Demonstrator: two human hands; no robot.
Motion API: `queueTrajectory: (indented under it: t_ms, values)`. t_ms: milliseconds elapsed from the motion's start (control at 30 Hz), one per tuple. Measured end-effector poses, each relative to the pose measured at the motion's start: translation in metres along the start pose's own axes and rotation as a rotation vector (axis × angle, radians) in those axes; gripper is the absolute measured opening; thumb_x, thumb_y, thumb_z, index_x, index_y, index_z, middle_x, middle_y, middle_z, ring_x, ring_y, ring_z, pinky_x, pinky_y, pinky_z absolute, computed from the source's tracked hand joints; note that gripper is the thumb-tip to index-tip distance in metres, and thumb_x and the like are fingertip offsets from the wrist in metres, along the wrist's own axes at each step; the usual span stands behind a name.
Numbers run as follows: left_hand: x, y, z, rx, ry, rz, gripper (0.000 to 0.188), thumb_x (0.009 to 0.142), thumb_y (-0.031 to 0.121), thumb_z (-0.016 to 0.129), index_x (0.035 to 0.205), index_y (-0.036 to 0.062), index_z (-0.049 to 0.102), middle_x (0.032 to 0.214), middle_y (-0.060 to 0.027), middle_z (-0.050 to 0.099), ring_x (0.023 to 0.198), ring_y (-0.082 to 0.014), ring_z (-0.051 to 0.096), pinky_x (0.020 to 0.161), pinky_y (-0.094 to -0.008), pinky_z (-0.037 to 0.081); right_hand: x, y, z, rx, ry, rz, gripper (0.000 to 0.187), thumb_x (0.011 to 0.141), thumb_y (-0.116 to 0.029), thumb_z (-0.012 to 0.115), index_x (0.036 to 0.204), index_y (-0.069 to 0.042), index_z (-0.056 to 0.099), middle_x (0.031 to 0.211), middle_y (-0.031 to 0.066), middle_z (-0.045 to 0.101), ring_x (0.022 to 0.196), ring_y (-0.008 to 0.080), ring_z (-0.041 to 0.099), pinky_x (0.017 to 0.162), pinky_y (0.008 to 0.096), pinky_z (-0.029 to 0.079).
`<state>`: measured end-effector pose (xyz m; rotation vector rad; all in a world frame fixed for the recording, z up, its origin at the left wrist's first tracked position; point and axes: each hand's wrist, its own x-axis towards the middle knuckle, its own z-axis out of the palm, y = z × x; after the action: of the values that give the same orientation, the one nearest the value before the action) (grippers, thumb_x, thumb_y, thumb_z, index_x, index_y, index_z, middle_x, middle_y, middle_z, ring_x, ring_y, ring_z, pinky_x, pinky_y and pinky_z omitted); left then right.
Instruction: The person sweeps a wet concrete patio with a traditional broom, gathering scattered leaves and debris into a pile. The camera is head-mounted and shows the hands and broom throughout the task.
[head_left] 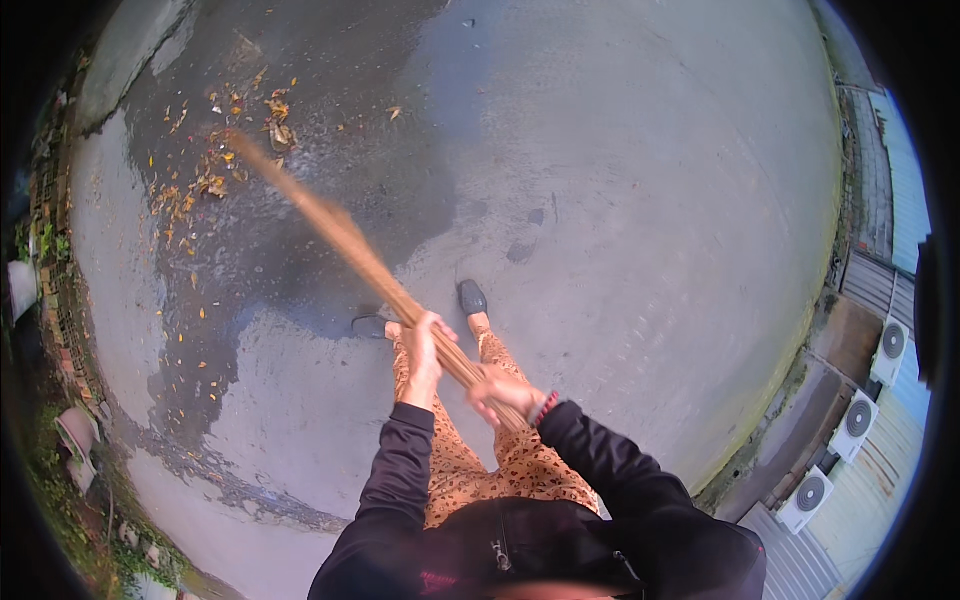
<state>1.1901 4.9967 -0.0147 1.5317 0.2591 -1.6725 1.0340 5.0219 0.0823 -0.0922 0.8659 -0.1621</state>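
A long broom of bundled tan bristles or sticks (355, 248) slants from my body toward the far left, its far part blurred by motion. My left hand (425, 347) is wrapped round it at mid-length. Lower down, near its close end, my right hand (502, 393) grips it too, a red bead bracelet on the wrist. Around the broom's far tip lie yellow and brown fallen leaves (212, 185) on dark wet concrete. Whether the tip touches the ground I cannot tell.
Wet patches (390, 180) darken part of the grey concrete ground (650, 220). My dark shoes (472, 297) stand just beyond the broom's handle end. Along the left edge run bricks, plants and a pot (78, 437). Several outdoor air-conditioner units (853, 425) line the right edge.
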Motion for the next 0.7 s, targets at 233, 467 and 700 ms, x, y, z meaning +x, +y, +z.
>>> queueTrajectory:
  t_ms: [233,467,700]
  values:
    - [-0.072,-0.171,0.153,0.265,-0.529,-0.617,0.025,0.075,0.008,0.067,0.093,0.0004,0.052,0.070,-0.0047,0.053,0.058,-0.0156,0.058,0.048,-0.0296,0.051,-0.135,0.087,-0.055,0.248,0.832,-0.218,0.042,0.078,0.002,0.055,0.114,0.004,0.033,0.059,0.0079,0.051,0.041,0.0195,0.053,0.037,0.0335,0.050]
    - [0.003,-0.202,0.170,0.672,-0.632,-0.491,0.041,0.075,0.012,0.065,0.111,0.0044,0.048,0.075,-0.0042,0.054,0.062,-0.0157,0.054,0.054,-0.0324,0.047,-0.063,0.047,-0.128,0.522,0.807,-0.365,0.008,0.083,-0.007,0.055,0.081,0.000,0.056,0.067,0.0072,0.057,0.056,0.0160,0.058,0.052,0.0301,0.051]
    - [0.053,-0.079,0.048,0.047,0.035,-0.131,0.017,0.078,0.006,0.055,0.094,0.0041,0.048,0.074,-0.0064,0.052,0.058,-0.0146,0.052,0.052,-0.0292,0.049,0.030,-0.007,-0.087,-0.459,0.362,-0.009,0.048,0.075,-0.013,0.065,0.111,0.010,0.043,0.077,0.0143,0.062,0.061,0.0259,0.063,0.059,0.0329,0.054]
